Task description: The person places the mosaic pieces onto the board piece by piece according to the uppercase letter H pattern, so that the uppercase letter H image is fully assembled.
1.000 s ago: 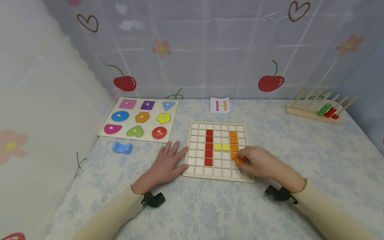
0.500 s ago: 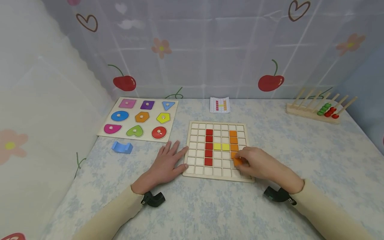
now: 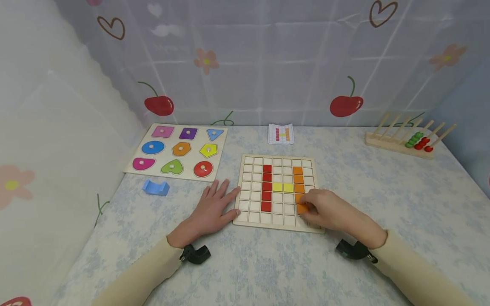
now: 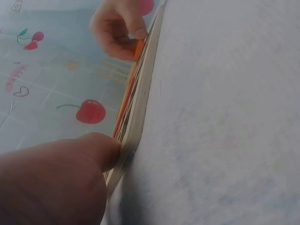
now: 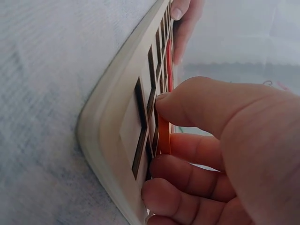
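Note:
My right hand [image 3: 328, 208] pinches an orange square tile [image 3: 301, 208] between thumb and finger, low on the right side of a wooden grid board [image 3: 278, 228]. In the right wrist view the tile [image 5: 164, 136] stands at the grid's surface; whether it sits fully in its cell, I cannot tell. Above it runs a column of orange tiles [image 3: 297, 179]. Two yellow tiles [image 3: 288, 187] link that column to a column of red tiles [image 3: 266, 187]. With fingers spread, my left hand [image 3: 214, 209] rests on the table, its thumb and index fingertip touching the board's left edge.
Behind the grid board lies a small pattern card [image 3: 280, 134]. A knobbed shape puzzle [image 3: 191, 163] is at the back left, with a blue block [image 3: 156, 188] in front of it. A pegged bead rack [image 3: 400, 144] stands at the back right.
My right hand has shifted slightly left and brought the orange tile in line under the orange column, flatter against the grid. My left hand has stayed still.

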The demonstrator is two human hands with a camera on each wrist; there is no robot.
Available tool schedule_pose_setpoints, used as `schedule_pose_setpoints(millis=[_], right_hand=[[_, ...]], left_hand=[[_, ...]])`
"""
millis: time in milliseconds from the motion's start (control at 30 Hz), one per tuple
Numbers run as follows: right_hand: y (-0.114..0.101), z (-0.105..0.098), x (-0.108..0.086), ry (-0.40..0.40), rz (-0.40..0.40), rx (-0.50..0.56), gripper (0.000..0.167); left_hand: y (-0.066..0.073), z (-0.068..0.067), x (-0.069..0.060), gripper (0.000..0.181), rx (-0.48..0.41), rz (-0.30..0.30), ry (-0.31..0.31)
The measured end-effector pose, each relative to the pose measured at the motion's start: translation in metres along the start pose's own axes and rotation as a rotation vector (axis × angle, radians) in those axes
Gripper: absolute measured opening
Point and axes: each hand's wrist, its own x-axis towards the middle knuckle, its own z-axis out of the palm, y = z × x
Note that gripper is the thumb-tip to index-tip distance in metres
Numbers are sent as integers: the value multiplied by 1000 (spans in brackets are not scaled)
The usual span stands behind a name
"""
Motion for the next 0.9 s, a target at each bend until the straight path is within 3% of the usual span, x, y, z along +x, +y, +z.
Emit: schedule_pose_setpoints(millis=[900], right_hand=[[0,3,0,26,-20,-14,14]], left_hand=[[-1,1,0,66,5,-8,-13]])
